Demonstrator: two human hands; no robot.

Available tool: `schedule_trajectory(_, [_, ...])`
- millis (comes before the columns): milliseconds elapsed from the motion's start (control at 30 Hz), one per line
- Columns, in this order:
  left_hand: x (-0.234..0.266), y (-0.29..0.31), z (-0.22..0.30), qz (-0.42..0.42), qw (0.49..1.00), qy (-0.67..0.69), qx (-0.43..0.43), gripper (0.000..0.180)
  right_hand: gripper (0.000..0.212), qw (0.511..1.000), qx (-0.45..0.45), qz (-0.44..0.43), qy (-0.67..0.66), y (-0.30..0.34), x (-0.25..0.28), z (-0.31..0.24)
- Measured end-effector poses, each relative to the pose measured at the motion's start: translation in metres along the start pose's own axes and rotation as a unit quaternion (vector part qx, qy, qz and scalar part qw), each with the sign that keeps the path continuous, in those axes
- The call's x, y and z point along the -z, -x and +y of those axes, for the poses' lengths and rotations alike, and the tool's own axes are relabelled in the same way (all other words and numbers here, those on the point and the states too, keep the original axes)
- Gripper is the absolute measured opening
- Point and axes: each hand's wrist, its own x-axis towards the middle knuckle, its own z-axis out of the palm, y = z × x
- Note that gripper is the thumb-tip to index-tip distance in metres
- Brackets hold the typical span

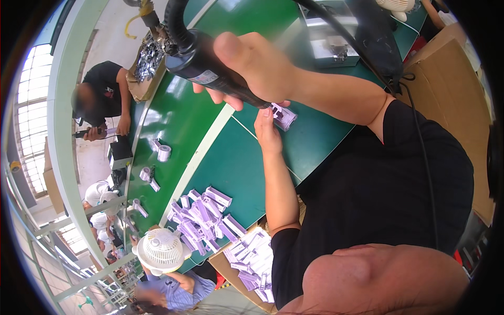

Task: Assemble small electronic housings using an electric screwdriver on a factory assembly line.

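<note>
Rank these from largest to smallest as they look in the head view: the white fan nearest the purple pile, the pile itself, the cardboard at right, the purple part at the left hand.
1. Cardboard
2. Purple pile
3. White fan
4. Purple part at the left hand

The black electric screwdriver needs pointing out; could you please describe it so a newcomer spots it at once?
Above the green worktop, find the person's right hand at upper middle. It holds the electric screwdriver, slanting down to a lavender piece at the left hand. A pale label and thick black barrel set it apart from the smaller-looking dark object at the co-worker's hand.
</note>
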Motion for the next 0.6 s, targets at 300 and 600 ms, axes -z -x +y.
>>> schedule_trajectory(300, [0.013,-0.004,-0.015,0.018,0.998,0.062,-0.021,0.040,0.079,0.999,-0.022,-0.031,-0.018,0.003,0.001,0.006])
schedule_trajectory(600, [0.023,0.003,-0.030,0.026,0.995,0.096,0.001,0.039,0.067,0.996,-0.043,-0.076,-0.020,0.009,0.003,0.003])
